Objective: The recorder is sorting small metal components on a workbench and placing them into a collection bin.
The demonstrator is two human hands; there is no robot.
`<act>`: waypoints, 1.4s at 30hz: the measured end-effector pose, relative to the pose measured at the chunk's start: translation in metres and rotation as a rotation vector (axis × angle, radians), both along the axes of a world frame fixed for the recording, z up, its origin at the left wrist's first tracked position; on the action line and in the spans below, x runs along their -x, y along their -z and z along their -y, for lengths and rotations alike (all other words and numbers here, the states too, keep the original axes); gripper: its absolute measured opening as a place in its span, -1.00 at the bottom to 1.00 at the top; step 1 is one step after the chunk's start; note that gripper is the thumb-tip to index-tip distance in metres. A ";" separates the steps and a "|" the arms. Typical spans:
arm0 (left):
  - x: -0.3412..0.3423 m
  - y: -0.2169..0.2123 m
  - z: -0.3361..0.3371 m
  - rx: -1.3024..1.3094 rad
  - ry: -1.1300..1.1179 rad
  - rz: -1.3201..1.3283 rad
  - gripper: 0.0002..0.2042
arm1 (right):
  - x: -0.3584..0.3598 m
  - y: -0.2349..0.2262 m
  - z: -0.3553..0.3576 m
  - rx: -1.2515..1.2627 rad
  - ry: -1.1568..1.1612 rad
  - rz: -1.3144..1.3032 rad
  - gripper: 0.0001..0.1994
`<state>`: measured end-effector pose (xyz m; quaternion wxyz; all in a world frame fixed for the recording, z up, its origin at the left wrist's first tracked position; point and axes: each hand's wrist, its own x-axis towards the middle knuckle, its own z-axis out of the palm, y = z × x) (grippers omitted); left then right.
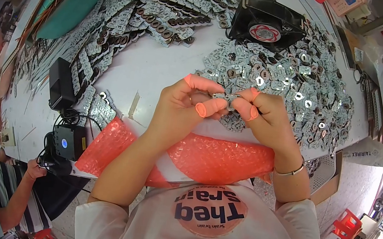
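Note:
Just above the front part of the white table, my left hand [185,99] and my right hand [263,115] meet. Thumbs and forefingers of both wear orange finger cots. Between them they pinch a small grey metal part [228,98], mostly covered by the fingertips, so its exact kind does not show. Right behind my hands spreads a heap of small loose metal parts [287,87], silvery with some brown round pieces. Red bubble wrap [220,160] lies along the table's front edge under my forearms.
A black fan [268,24] stands behind the heap. Rows of joined metal parts [170,3] cover the back left, near a teal basin [76,8]. Black boxes [69,142] with cables sit at left. Another person's arm [19,197] shows at lower left. A white crate [323,171] stands right.

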<state>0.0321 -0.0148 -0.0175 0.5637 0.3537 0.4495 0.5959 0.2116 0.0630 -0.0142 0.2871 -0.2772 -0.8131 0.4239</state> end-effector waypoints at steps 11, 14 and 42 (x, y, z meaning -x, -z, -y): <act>-0.012 0.001 0.002 -0.233 -0.059 -0.009 -0.81 | 0.002 -0.006 0.007 0.757 0.068 -0.314 -0.82; -0.008 0.007 0.001 -0.408 -0.086 -0.452 -0.80 | 0.004 -0.005 0.010 0.457 0.132 -0.182 -0.82; -0.005 0.010 -0.005 -0.101 -0.109 -0.206 -0.75 | -0.001 0.002 -0.002 -0.155 0.398 -0.057 -0.87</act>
